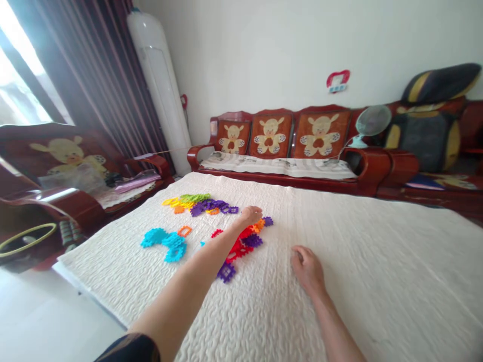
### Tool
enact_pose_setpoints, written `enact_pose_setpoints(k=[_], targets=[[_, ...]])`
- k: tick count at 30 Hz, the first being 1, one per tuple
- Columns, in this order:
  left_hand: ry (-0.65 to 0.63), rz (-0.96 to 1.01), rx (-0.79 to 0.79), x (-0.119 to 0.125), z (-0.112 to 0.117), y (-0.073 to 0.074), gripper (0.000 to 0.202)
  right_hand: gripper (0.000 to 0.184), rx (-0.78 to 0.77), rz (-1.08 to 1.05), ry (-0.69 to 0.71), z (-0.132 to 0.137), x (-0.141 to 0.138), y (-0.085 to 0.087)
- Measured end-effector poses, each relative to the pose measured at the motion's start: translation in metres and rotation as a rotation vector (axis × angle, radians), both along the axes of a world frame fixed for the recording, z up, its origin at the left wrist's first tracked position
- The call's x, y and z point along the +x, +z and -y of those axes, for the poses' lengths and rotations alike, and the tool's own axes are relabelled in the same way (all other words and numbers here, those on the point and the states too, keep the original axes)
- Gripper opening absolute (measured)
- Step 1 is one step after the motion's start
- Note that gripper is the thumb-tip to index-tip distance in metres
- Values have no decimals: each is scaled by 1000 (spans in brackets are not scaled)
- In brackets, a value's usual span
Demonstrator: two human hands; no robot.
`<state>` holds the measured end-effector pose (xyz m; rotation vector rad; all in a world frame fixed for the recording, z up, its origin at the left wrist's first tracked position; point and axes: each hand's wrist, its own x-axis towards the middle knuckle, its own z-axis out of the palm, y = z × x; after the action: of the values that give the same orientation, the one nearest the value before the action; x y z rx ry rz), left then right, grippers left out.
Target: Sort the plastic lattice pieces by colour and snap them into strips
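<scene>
My left hand (252, 215) reaches across to the far side of a mixed pile, just above the orange pieces (258, 226). Its fingers are curled together, and whatever they hold is hidden. Under and beside my forearm lie red plastic building pieces (239, 248) with notched edges, along with purple ones (227, 272). My right hand (308, 269) rests on the cloth to the right of the pile, loosely curled, with nothing visible in it. Further left sit a heap of blue pieces (174, 246) and one orange frame-shaped piece (184, 231).
Behind these, green pieces (194, 198), yellow pieces (177, 203) and dark purple pieces (207, 205) lie grouped on the cream quilted cover (362, 281). A wooden sofa (279, 176) stands beyond the table, an armchair (79, 193) at left, and a small fan (373, 120) at right.
</scene>
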<state>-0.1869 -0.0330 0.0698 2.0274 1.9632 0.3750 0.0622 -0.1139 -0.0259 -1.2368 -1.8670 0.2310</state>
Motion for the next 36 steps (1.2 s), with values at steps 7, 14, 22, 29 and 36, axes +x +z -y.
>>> enact_pose_setpoints(k=[7, 14, 22, 29, 36], targets=[[514, 88, 225, -142, 77, 21, 32, 36, 1, 69, -15, -5, 4, -2], [1016, 85, 305, -289, 200, 5, 46, 41, -27, 126, -17, -5, 5, 4], [911, 230, 340, -326, 220, -49, 45, 41, -54, 135, -38, -2, 4, 6], [837, 423, 475, -306, 178, -68, 43, 38, -42, 111, -59, 0, 2, 6], [713, 619, 524, -252, 143, -74, 48, 37, -55, 96, -58, 1, 2, 6]])
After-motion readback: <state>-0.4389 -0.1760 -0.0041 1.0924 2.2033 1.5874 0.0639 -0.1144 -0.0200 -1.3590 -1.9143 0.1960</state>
